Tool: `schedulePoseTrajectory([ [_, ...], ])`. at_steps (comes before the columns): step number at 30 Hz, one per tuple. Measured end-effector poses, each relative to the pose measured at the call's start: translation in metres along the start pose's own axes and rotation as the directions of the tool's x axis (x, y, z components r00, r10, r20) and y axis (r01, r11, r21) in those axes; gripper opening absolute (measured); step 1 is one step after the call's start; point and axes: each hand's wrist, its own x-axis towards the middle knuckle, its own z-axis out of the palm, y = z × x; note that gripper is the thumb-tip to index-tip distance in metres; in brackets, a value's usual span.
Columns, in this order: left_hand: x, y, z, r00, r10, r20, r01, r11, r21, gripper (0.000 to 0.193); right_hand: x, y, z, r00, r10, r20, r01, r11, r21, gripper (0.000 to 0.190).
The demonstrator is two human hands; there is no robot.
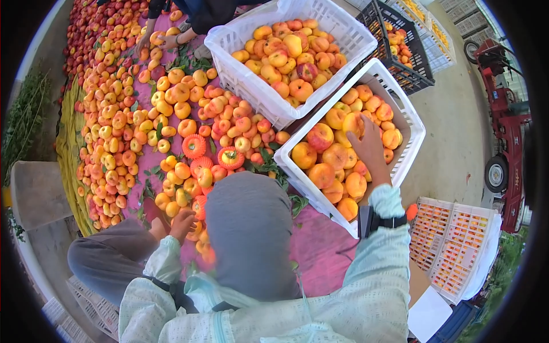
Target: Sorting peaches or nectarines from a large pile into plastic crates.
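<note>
In the head view, my right hand [369, 143] reaches into a white plastic crate [286, 165] and has its fingers around a yellow flat peach [353, 123]. More yellow and red-blushed flat peaches [334, 155] fill the crate beneath it. My left hand [184, 225] is low beside my bent knee, fingers partly curled, at the edge of a pile of peaches [182, 170]. Whether it grips one is unclear. Close to it lies a peach in a red foam net [200, 207]; another netted peach [231, 158] is farther forward.
Peaches [112, 145] spread over a pink sheet [319, 248]. A lined white crate [274, 96] of peaches and a black crate [369, 25] stand beyond. Another person's hands [168, 41] touch fruit at the top. A red vehicle [508, 141] and stacked crates [454, 244] are right.
</note>
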Motion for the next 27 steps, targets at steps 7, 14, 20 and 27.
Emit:
schedulePoseTrajectory([
  [7,0.011,-0.018,-0.007,0.994,0.101,0.049,-0.100,0.995,-0.014,0.030,-0.001,-0.015,-0.015,0.981,0.046,0.190,-0.048,0.999,0.008,0.068],
  [14,-0.014,0.025,0.014,0.994,0.077,0.080,-0.080,0.996,0.036,0.032,-0.124,-0.048,-0.058,0.889,0.049,0.456,-0.100,0.991,0.087,0.069],
  [20,-0.018,0.024,0.011,0.992,0.115,0.042,-0.118,0.989,0.087,0.036,-0.152,-0.043,-0.037,0.886,0.180,0.428,-0.343,0.875,0.342,0.068],
  [27,-0.031,0.035,0.015,0.996,0.094,-0.007,-0.094,0.994,0.052,0.033,-0.145,-0.039,-0.046,0.714,0.409,0.568,-0.696,0.504,0.512,0.056],
])
